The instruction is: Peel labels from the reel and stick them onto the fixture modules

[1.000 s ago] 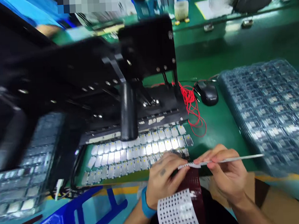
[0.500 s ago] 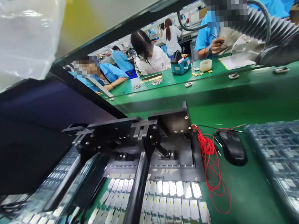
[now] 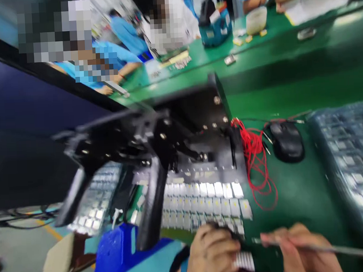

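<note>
Long green-topped workbenches run through this factory room, with co-workers in blue smocks and a person in a white jacket along the far bench, near a teal box and a cream plastic cup. On the near bench, a green mat carries a stack of clear blister trays full of small chips at the right. A heavy black metal fixture stands at the middle, above rows of pale rectangular components. Just right of these lies a tangled red wire, beside a black computer mouse. A bright blue plastic stool sits low on the left, below the bench edge.

At the bottom of the view, the left hand, wearing a teal wristband, is curled closed over a white ribbed strip, which lies just right of the fingers, though blur hides the exact hold. The right hand is closed on a slender metal pick, pinching it between thumb and fingers, with its tip pointing left toward the strip and just beside it.
</note>
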Motion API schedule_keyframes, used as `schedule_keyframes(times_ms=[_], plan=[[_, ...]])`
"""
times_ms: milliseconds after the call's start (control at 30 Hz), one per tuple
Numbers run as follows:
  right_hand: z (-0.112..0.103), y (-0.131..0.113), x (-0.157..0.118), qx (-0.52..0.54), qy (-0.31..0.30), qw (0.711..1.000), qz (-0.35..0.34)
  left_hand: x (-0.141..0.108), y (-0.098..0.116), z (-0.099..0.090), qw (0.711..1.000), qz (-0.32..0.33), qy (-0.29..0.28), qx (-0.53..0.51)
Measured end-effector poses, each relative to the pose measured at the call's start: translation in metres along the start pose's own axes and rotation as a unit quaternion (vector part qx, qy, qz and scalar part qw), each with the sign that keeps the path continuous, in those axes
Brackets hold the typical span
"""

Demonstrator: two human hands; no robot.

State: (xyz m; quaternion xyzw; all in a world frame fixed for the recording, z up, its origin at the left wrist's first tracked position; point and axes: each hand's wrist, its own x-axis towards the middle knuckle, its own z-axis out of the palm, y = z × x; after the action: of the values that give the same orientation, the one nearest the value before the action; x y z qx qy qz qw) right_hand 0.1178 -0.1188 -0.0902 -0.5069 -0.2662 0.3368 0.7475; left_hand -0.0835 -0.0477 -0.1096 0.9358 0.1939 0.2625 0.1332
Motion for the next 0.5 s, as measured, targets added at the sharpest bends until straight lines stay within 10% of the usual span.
schedule_keyframes(times_ms=[500], plan=[[0.014,-0.013,0.008,-0.158,0.01,0.987,-0.024,0.021,0.016,-0.008,0.999,0.016,-0.037,0.009]])
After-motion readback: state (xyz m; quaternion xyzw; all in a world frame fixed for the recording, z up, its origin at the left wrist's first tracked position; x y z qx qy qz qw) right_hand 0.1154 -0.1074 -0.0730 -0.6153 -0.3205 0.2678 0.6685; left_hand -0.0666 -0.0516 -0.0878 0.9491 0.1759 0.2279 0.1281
